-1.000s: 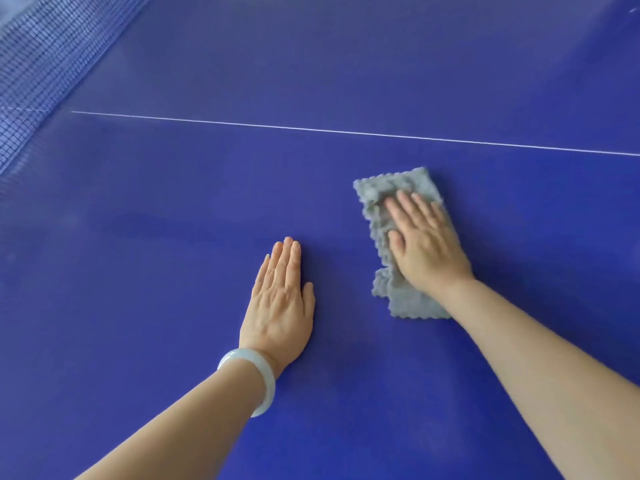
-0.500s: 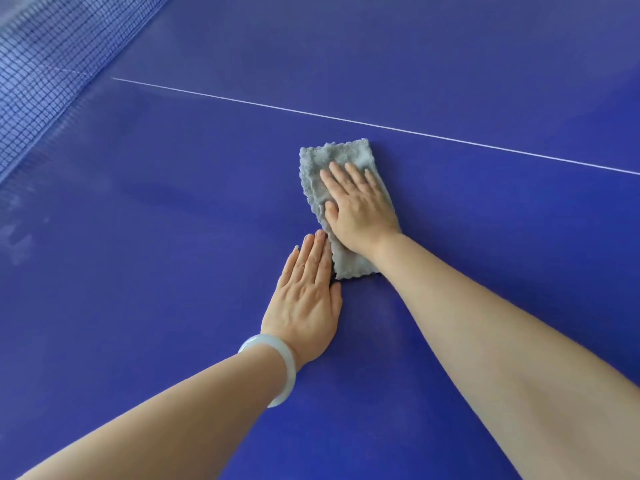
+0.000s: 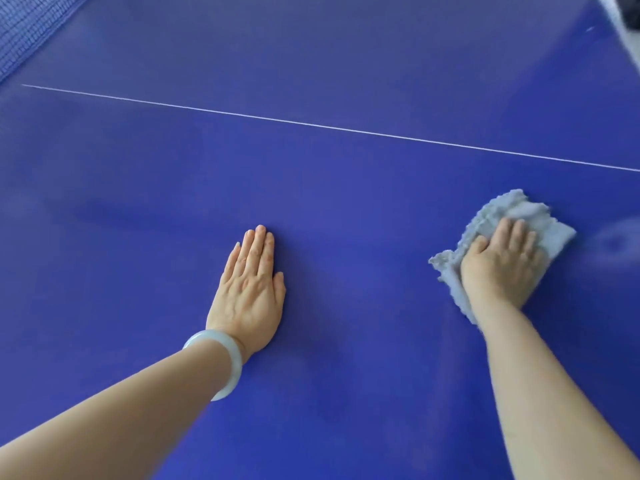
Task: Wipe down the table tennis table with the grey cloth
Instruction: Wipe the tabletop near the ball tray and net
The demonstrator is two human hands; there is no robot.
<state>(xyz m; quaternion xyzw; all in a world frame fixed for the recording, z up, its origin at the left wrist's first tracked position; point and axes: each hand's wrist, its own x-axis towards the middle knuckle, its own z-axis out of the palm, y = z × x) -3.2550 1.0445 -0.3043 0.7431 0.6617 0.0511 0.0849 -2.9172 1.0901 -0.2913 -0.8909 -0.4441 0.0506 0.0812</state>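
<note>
Sweeping grey cloth (image 3: 512, 211) rightward under flat right hand (image 3: 502, 268), left hand (image 3: 251, 292) spread flat

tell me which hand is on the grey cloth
The right hand presses the grey cloth; the left hand, wearing a pale bangle, lies flat on the bare table.

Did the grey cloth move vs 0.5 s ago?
Yes. The grey cloth, under the right hand, slid right, away from the planted left hand; it lay beside that hand, now bare table separates them.

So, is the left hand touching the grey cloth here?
No, the left hand lies flat on the table, apart from the grey cloth under the right hand.
</note>
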